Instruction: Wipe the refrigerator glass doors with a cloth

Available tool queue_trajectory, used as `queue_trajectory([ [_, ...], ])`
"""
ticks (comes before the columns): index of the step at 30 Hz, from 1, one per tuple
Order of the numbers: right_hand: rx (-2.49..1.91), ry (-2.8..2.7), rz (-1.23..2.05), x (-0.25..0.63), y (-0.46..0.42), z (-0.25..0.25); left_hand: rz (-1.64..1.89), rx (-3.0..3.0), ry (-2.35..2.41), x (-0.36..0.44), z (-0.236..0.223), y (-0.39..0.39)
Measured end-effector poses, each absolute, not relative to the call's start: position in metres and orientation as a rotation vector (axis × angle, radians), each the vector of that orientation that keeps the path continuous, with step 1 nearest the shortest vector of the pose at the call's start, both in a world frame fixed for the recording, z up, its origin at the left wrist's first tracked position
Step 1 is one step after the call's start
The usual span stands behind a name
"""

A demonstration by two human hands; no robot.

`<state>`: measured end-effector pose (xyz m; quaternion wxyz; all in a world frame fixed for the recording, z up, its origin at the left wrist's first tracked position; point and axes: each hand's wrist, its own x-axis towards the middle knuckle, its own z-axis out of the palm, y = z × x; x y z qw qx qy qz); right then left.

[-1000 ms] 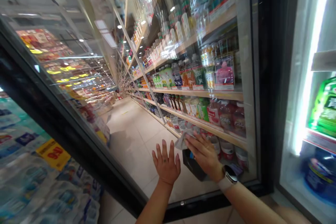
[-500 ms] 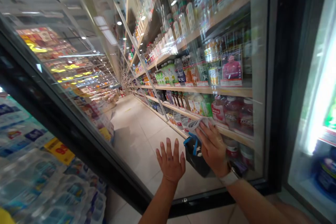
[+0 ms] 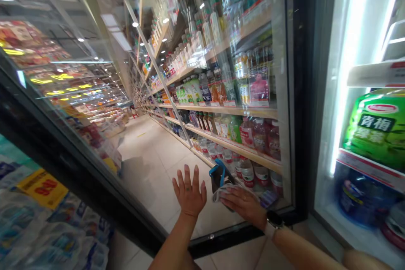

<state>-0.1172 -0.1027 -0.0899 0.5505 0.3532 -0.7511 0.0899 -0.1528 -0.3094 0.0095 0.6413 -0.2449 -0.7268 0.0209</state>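
Note:
I face an open glass fridge door point(image 3: 221, 71) that mirrors a shop aisle with drink shelves. My left hand point(image 3: 189, 192) lies flat on the lower glass with its fingers spread. To its right my right hand point(image 3: 243, 203), a watch on its wrist, presses a grey cloth point(image 3: 221, 192) against the bottom of the glass, fingers stretched over it. A dark bag with a blue handle point(image 3: 219, 176) shows just above the cloth, seemingly a reflection.
The door's black frame point(image 3: 302, 93) runs down on the right. Beyond it is the lit fridge interior with a green-labelled bottle point(image 3: 376, 128) on a shelf and a dark blue bottle point(image 3: 357, 196) below. Wrapped bottle packs point(image 3: 47, 223) and a yellow price tag point(image 3: 42, 185) sit lower left.
My right hand has slid the cloth down the glass from mid height to near the bottom edge. My left hand has stayed flat on the glass. The view has shifted slightly right.

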Motion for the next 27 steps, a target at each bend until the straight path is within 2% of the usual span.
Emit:
queue_trajectory([
  [9,0.764,-1.709,0.197,-0.121,-0.108,-0.047,0.047,-0.539,-1.676,-0.148,0.006,-0.311],
  [19,0.347,-1.568,0.574,-0.126,-0.119,0.036,0.094,-0.532,-1.695,-0.145,0.002,-0.314],
  [27,0.297,-1.536,0.620,-0.130,-0.127,0.032,0.079,-0.534,-1.692,-0.142,0.004,-0.311],
])
